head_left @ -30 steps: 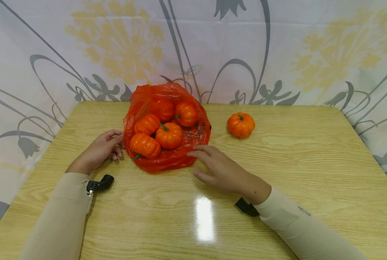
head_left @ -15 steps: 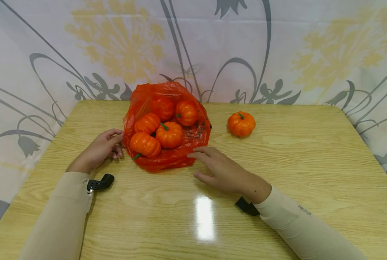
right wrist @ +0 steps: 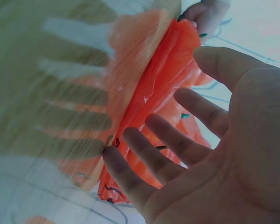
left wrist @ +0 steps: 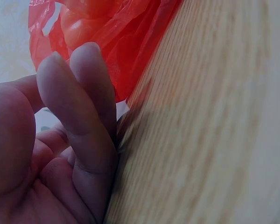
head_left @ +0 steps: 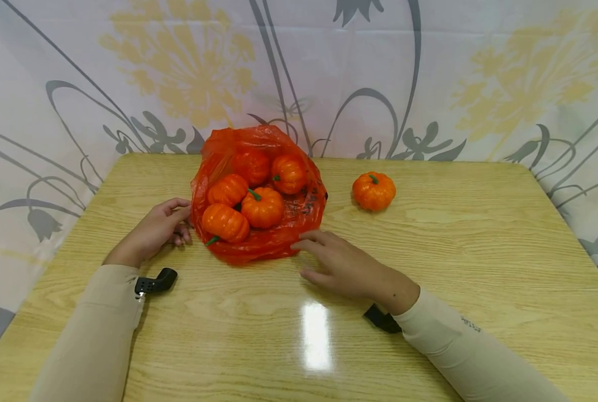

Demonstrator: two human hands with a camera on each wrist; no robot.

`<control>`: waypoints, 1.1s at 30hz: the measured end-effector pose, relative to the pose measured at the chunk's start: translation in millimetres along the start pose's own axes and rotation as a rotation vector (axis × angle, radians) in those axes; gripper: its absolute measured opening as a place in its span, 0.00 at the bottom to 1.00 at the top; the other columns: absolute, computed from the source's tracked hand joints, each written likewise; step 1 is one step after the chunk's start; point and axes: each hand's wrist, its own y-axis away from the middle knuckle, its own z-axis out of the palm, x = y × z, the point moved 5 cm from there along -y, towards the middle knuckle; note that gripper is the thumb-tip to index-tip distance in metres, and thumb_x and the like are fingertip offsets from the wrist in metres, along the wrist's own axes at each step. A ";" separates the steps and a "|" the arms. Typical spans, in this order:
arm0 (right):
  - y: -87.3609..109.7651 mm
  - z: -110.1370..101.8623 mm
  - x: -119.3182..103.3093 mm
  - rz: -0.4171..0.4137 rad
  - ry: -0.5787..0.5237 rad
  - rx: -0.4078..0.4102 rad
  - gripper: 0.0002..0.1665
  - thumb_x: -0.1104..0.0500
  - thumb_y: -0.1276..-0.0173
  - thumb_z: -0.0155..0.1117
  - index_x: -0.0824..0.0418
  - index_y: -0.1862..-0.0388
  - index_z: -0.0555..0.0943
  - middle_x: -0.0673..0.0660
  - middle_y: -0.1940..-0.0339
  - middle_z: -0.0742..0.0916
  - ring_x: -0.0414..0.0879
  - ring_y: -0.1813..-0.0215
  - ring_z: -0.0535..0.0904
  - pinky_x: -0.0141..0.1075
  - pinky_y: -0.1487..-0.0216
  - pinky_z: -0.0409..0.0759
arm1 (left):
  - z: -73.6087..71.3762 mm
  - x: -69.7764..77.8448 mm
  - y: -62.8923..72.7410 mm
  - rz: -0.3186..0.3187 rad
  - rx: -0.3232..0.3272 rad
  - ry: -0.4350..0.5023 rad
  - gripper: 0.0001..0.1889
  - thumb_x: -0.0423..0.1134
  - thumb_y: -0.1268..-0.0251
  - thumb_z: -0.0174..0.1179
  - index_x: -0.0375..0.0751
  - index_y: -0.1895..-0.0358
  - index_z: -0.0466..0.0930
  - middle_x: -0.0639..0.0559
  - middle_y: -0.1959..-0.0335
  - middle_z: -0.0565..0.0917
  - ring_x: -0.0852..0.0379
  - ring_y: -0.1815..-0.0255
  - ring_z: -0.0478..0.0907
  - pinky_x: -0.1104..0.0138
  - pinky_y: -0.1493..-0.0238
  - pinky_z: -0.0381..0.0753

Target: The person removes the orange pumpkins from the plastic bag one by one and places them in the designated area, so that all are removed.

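A red plastic bag (head_left: pixel 250 248) lies spread with its mouth wide, several small orange pumpkins (head_left: pixel 262 207) with green stems inside it. My left hand (head_left: pixel 157 230) rests on the table at the bag's left side, fingers loosely bent. In the left wrist view its fingers (left wrist: pixel 67 100) hold nothing visible; whether the fingertips touch the plastic I cannot tell. At the bag's lower right edge is my right hand (head_left: pixel 343 267), its fingers spread and nothing in its grasp. To the right of the bag sits a single pumpkin (head_left: pixel 373 191) on the tabletop.
The wooden table (head_left: pixel 238 335) has a glossy top with a bright reflection near its front. Behind it hangs a floral curtain or wall covering (head_left: pixel 319 72). Black devices (head_left: pixel 156 281) are strapped at both wrists.
Only the right hand's fingers have lowered very slightly toward the near side. The bag, the pumpkins and the left hand stay put.
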 end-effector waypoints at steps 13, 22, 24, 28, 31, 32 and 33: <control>0.1 0.8 -1.0 -0.021 0.030 -0.016 0.27 0.49 0.28 0.64 0.54 0.33 0.75 0.57 0.33 0.77 0.53 0.30 0.72 0.49 0.28 0.70 | -1.0 -1.3 -0.5 0.002 0.002 -0.004 0.25 0.48 0.17 0.41 0.32 0.31 0.60 0.55 0.72 0.78 0.62 0.77 0.77 0.71 0.75 0.80; 1.4 0.8 -0.6 -0.018 0.053 -0.033 0.27 0.48 0.28 0.64 0.52 0.33 0.75 0.58 0.32 0.76 0.55 0.29 0.71 0.52 0.26 0.68 | -1.4 -1.1 -1.9 0.005 0.003 0.009 0.23 0.48 0.18 0.42 0.33 0.33 0.61 0.55 0.72 0.78 0.61 0.77 0.77 0.70 0.75 0.80; 1.7 0.5 -0.9 -0.019 0.055 -0.034 0.27 0.49 0.28 0.64 0.52 0.33 0.75 0.59 0.31 0.76 0.56 0.28 0.70 0.52 0.26 0.67 | -1.6 -0.9 -2.1 0.005 0.004 0.013 0.23 0.48 0.18 0.42 0.34 0.33 0.61 0.55 0.73 0.78 0.61 0.77 0.78 0.70 0.75 0.80; 1.8 0.6 -1.3 -0.021 0.063 -0.036 0.27 0.49 0.28 0.64 0.52 0.32 0.75 0.60 0.30 0.75 0.57 0.27 0.69 0.53 0.25 0.67 | -1.4 -0.6 -1.5 0.002 0.006 0.012 0.23 0.48 0.17 0.41 0.33 0.33 0.61 0.55 0.73 0.78 0.62 0.77 0.78 0.71 0.75 0.80; 0.8 1.5 -0.6 -0.010 0.056 -0.040 0.31 0.49 0.28 0.64 0.52 0.29 0.71 0.58 0.30 0.75 0.57 0.26 0.69 0.53 0.25 0.66 | -0.6 -0.8 -0.7 0.000 0.005 0.011 0.24 0.47 0.17 0.41 0.32 0.32 0.60 0.55 0.73 0.78 0.62 0.77 0.78 0.71 0.75 0.80; 0.4 1.7 -0.2 -0.001 0.048 -0.039 0.33 0.49 0.28 0.63 0.52 0.27 0.69 0.58 0.30 0.76 0.56 0.27 0.69 0.52 0.25 0.67 | -0.1 -1.1 -0.6 -0.002 0.004 0.012 0.24 0.47 0.17 0.41 0.32 0.32 0.60 0.54 0.73 0.78 0.62 0.77 0.78 0.71 0.75 0.80; -0.4 2.3 0.4 0.006 0.043 -0.035 0.35 0.49 0.28 0.63 0.51 0.25 0.66 0.58 0.31 0.77 0.55 0.28 0.70 0.52 0.26 0.68 | 0.5 -1.6 -0.7 -0.003 0.003 0.015 0.23 0.47 0.17 0.40 0.32 0.33 0.60 0.54 0.74 0.78 0.61 0.77 0.78 0.71 0.75 0.80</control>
